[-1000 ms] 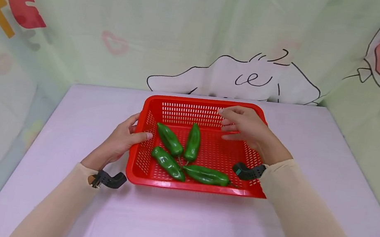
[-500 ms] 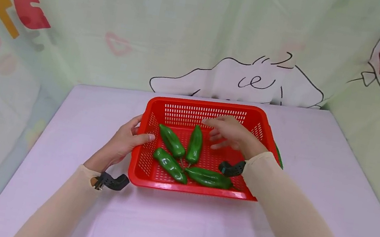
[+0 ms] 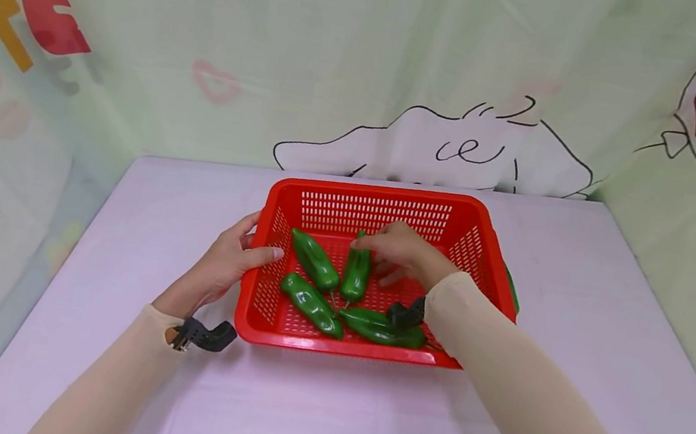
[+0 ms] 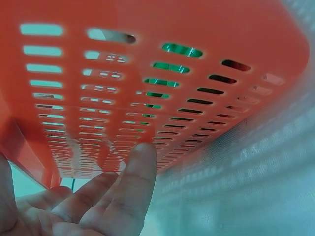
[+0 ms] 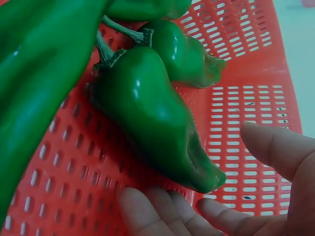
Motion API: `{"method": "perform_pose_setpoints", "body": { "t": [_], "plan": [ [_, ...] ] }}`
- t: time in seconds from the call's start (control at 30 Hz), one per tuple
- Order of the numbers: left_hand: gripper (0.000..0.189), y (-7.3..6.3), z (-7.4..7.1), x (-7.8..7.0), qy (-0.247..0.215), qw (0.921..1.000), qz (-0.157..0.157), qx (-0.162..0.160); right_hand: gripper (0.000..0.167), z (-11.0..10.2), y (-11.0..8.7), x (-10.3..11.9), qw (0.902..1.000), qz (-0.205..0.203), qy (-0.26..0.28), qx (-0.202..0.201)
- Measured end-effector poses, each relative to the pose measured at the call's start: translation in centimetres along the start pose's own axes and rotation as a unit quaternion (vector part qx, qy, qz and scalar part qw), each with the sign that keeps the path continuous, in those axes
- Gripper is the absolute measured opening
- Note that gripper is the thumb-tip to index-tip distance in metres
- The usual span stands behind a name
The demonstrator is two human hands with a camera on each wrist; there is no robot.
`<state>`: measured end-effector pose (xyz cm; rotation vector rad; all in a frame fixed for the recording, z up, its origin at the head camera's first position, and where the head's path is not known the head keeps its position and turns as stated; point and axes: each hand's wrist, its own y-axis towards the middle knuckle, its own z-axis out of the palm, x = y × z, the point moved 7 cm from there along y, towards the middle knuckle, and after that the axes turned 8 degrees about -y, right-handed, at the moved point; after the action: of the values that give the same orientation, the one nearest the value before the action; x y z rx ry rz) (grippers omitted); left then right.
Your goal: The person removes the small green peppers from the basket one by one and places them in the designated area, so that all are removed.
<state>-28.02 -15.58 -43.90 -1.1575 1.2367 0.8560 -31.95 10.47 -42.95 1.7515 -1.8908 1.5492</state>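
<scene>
**Slipping and catching are the likeliest troubles here**

The person's left hand (image 3: 224,258) is grasping the left edge of a red rectangular plastic basket with slotted walls (image 3: 380,192), the thumb laid over the rim and the fingers outside. Inside the basket, the right hand (image 3: 408,250) is beside the tapered end of one long, glossy green pepper (image 3: 355,276), which points to the far wall. Its fingers are loosely bent and, in the right wrist view, thumb and fingers stand apart around the tip, so I would call this hand released; the head view cannot show whether it touches.

The first danger, I judge, is slipping: the skin is shiny and the end is narrow, so a weak pinch there could let the pepper drop.

The second is catching. The stalks of this pepper and of the green pepper at its left (image 3: 315,260) come together near the green pepper at the near left (image 3: 312,305), and a pull could drag the neighbours.

Third, the black wrist camera (image 3: 404,312) hangs over the long green pepper near the front wall (image 3: 367,325); a low wrist could push it.

Finally, if the left hand loosened, a sideways push could slide the basket on the pale lilac table (image 3: 286,422).
</scene>
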Motion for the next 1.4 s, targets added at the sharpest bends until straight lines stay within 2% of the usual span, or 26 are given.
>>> {"method": "perform_pose_setpoints", "body": {
  "t": [0.17, 0.4, 0.77, 1.1, 1.4],
  "plan": [
    [0.083, 0.1, -0.1, 0.1, -0.001, 1.0000, 0.002, -0.002, 0.050, 0.5, 0.4, 0.4, 0.9999, 0.010, -0.011, 0.008],
    [0.082, 0.2, -0.2, 0.2, -0.003, 1.0000, 0.003, -0.001, 0.036, 0.9, 1.1, 0.3, 0.9995, 0.021, -0.025, 0.006],
    [0.082, 0.2, 0.0, 0.2, -0.002, 1.0000, 0.006, 0.000, 0.027, 1.5, 1.2, 0.8, 0.9988, 0.009, -0.047, -0.003],
    [0.083, 0.2, 0.0, 0.1, -0.006, 1.0000, 0.005, -0.005, 0.032, 2.2, 1.4, 1.4, 0.9976, 0.005, -0.068, 0.002],
    [0.083, 0.2, 0.0, 0.2, 0.000, 0.9999, 0.007, -0.009, 0.030, 2.3, 1.7, 1.0, 0.9987, 0.003, -0.051, 0.006]
  ]
}}
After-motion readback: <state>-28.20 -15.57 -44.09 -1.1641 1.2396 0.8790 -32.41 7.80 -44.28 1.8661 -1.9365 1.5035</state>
